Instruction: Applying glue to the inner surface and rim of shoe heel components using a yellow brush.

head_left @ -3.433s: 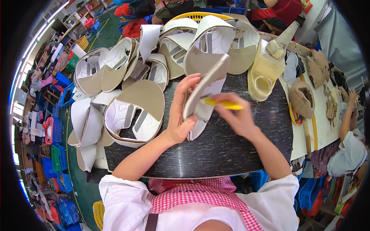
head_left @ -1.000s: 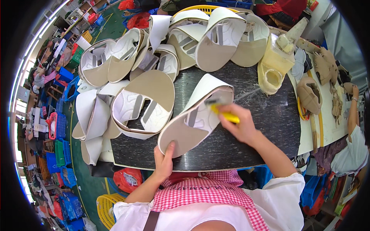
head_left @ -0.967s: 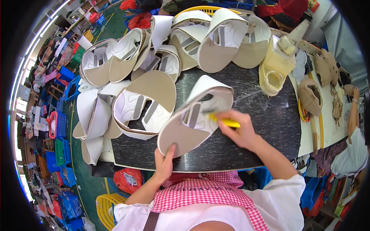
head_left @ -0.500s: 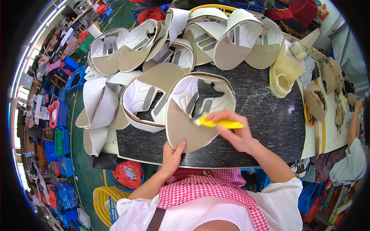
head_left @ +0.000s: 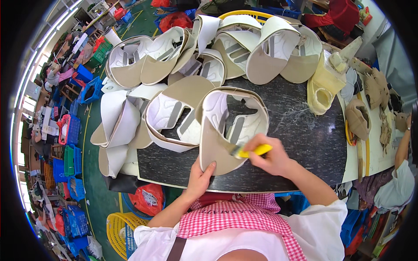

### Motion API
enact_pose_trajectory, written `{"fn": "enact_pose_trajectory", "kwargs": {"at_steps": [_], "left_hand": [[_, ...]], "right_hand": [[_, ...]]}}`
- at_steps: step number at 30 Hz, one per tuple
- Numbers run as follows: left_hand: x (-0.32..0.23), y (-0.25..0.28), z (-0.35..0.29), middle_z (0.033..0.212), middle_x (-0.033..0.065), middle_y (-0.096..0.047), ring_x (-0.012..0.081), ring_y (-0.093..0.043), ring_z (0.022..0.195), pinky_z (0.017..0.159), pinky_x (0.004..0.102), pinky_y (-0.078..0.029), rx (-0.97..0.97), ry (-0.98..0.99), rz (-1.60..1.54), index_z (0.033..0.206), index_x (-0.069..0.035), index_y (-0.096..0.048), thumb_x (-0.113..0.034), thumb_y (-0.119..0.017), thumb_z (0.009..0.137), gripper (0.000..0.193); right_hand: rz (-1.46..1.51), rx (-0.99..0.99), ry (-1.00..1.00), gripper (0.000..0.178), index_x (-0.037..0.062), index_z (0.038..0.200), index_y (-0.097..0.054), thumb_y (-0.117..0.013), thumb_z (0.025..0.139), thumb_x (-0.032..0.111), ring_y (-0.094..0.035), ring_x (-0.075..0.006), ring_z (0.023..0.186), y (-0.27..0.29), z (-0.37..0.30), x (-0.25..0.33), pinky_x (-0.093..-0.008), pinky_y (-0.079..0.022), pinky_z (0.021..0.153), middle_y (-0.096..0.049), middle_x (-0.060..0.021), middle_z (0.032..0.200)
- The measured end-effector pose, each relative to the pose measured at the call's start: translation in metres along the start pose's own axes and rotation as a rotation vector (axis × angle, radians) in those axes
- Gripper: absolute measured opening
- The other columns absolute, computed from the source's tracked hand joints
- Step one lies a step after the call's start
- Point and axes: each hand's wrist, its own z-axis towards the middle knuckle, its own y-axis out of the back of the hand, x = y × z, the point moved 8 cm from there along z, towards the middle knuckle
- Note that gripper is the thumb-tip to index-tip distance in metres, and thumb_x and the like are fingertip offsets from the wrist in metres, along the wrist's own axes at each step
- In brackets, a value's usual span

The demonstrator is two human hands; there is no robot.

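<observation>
In front of me stands a shoe upper-like piece with a beige toe part and white padded lining (head_left: 220, 145). My left hand (head_left: 201, 177) grips its near left edge, thumb on the beige face. My right hand (head_left: 271, 157) is closed around a paintbrush with a yellow handle (head_left: 257, 151); its bristles touch the beige surface near the lining edge. Touching on the left is a similar beige-and-white piece (head_left: 169, 117), lying open with grey strips inside. More such pieces (head_left: 273, 56) are heaped along the far edge, and a stack of them (head_left: 116, 117) sits at the left.
The dark speckled tabletop (head_left: 305, 161) carries stringy glue-like residue. A yellowed, glue-coated container (head_left: 325, 82) stands at the far right. Beside it, a side board holds brown pieces (head_left: 358, 119), with another person's arm (head_left: 402, 143) beyond. Yellow basket (head_left: 114, 230) and red bag (head_left: 147, 195) sit below.
The brush has moved down and right across the beige part toward its near right edge. The view has shifted slightly, and my left hand keeps its grip.
</observation>
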Motion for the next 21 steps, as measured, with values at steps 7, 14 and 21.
{"fn": "enact_pose_trajectory", "kwargs": {"at_steps": [7, 14, 21], "left_hand": [[-0.043, -0.007, -0.003, 0.106, 0.0179, -0.059, 0.0219, -0.056, 0.098, 0.085, 0.0314, -0.042, 0.022, -0.152, 0.231, 0.123, 0.005, -0.043, -0.014, -0.051, 0.088, 0.041], [-0.125, 0.102, 0.044, 0.111, 0.0102, -0.055, 0.0197, -0.054, 0.101, 0.089, 0.032, -0.043, -0.477, -0.272, -0.447, 0.119, 0.001, -0.046, -0.004, -0.06, 0.08, 0.041], [-0.127, 0.241, 0.139, 0.115, 0.013, -0.053, 0.0227, -0.053, 0.105, 0.094, 0.0362, -0.042, -0.538, -0.45, -0.574, 0.118, 0.002, -0.045, 0.0, -0.055, 0.082, 0.038]], "right_hand": [[-0.26, -0.631, 0.069, 0.009, 0.0015, 0.075, -0.056, -0.059, 0.079, 0.008, -0.052, -0.0086, 0.059, 0.108, 0.009, 0.032, -0.0221, -0.041, 0.055, -0.058, -0.0033, 0.066], [-0.183, -0.503, -0.378, 0.015, 0.0027, 0.074, -0.051, -0.055, 0.083, 0.014, -0.052, -0.0084, 0.059, 0.155, -0.062, -0.028, -0.0227, -0.04, 0.055, -0.057, -0.0036, 0.065], [-0.361, -0.782, -0.204, 0.013, 0.0057, 0.079, -0.052, -0.055, 0.088, 0.015, -0.032, 0.0006, 0.049, 0.194, -0.063, -0.006, -0.0159, -0.024, 0.045, -0.053, 0.0035, 0.066]]}}
